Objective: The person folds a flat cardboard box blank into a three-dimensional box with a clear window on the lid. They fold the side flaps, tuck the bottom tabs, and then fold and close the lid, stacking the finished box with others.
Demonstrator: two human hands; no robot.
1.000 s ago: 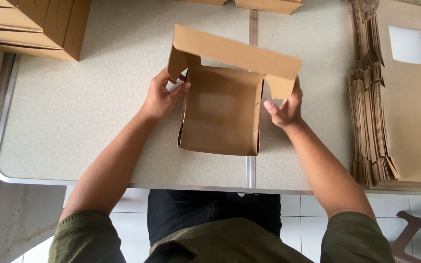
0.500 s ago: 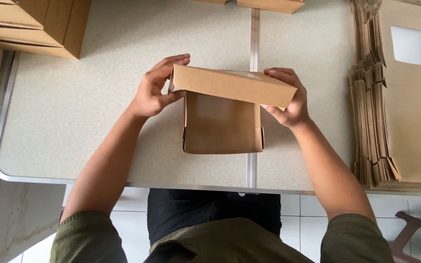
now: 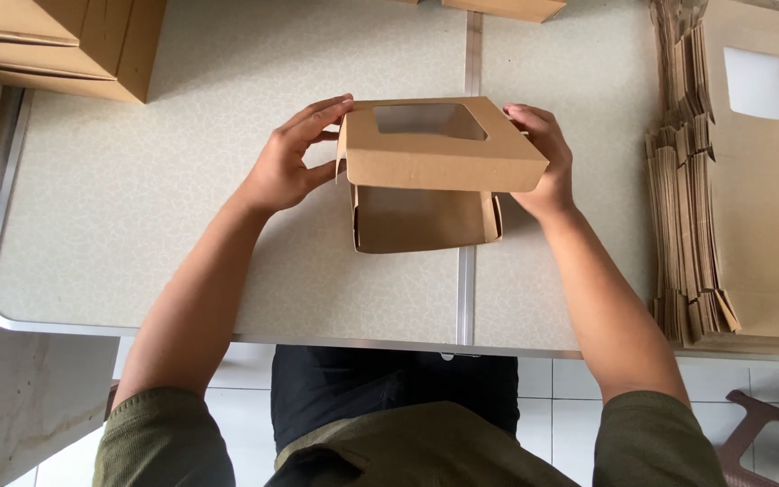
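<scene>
A brown cardboard box with a clear window in its lid sits on the speckled table in front of me. The lid is folded down over the tray, its front flap hanging above the open front. My left hand grips the lid's left side, fingers on top and thumb at the edge. My right hand holds the lid's right side, fingers curled over the top corner.
A tall stack of flat, unfolded window boxes lies at the right. Assembled brown boxes stand at the far left corner, another box at the far edge. A brown stool stands on the tiled floor, lower right.
The lid, standing upright a second ago, has been swung down over the tray. Both hands moved from the tray's sides up onto the lid's sides.
</scene>
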